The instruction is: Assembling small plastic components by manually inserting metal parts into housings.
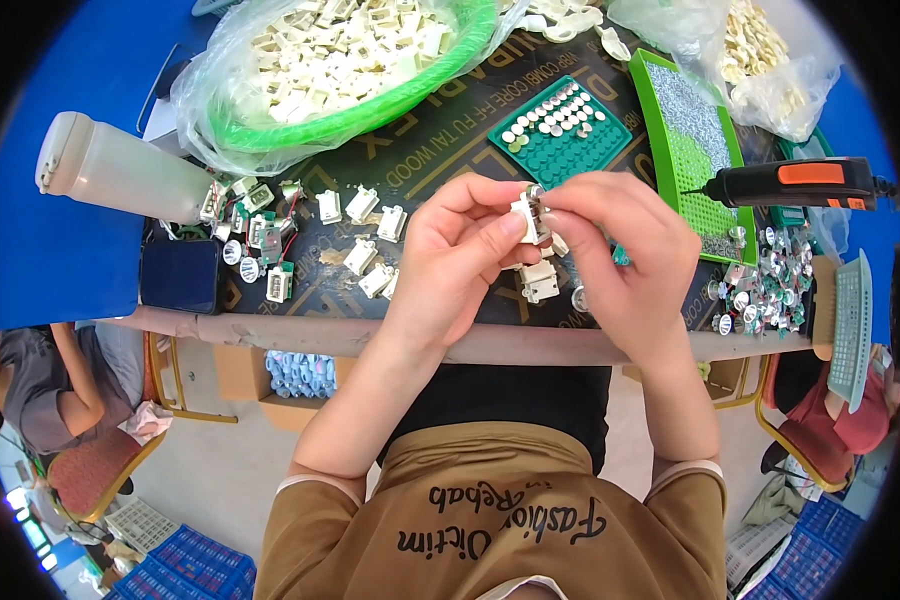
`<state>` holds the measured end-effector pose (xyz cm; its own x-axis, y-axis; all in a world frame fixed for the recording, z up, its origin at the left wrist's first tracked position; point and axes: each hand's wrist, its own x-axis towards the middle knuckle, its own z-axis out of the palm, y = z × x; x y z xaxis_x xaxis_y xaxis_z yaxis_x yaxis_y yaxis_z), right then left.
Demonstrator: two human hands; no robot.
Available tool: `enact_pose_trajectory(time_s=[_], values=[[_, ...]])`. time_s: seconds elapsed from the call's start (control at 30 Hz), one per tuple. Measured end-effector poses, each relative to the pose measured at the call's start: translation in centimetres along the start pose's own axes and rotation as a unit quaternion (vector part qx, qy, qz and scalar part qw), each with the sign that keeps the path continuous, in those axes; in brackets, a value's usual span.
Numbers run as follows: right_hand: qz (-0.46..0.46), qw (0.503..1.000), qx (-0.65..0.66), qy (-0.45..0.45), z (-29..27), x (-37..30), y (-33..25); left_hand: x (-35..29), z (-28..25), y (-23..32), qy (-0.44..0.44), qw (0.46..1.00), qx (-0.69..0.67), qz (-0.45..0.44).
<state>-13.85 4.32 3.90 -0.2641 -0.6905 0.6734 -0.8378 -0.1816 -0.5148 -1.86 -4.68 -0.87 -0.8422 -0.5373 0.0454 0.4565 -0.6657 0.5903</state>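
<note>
Above the near edge of the table, my left hand point(450, 250) is closed, its thumb and fingers pinching a small cream plastic housing point(527, 220). A bit of shiny metal shows at the housing's top. My right hand point(625, 235) pinches at the housing's right side; what lies between its fingertips is too small to make out. Beneath the hands are more cream housings point(540, 282), partly covered by them. To the left, several similar housings point(360, 256) lie loose on the black tabletop point(420, 165). Beyond the hands sits a green tray point(560, 160) with rows of small round silvery discs.
A green-rimmed basket point(370, 125) of cream parts stands far left, near a white bottle point(120, 170) lying down. At right are a lime tray point(660, 150) of small metal pieces, a black-orange electric screwdriver point(800, 183) and a pile of lamp assemblies point(760, 290). People sit on both sides.
</note>
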Motion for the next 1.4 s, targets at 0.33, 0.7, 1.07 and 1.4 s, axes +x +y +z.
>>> enact_pose_trajectory(time_s=[0.33,0.7,1.07,1.4], values=[[0.072,0.989,0.060,-0.114,-1.0,1.3,0.2,0.0,0.1,-0.2,0.002,0.996,0.086,0.010],[0.223,0.915,0.335,-0.028,-0.5,-0.3,2.8,0.3,-0.4,0.2,-0.009,0.999,-0.019,-0.039],[0.168,0.953,0.252,0.001,1.0,-0.9,2.0,0.4,-0.7,0.1,-0.017,1.000,-0.004,-0.019],[0.127,0.976,0.169,0.047,1.2,-1.1,1.7,0.2,-0.3,-0.2,-0.011,0.998,0.057,0.002]])
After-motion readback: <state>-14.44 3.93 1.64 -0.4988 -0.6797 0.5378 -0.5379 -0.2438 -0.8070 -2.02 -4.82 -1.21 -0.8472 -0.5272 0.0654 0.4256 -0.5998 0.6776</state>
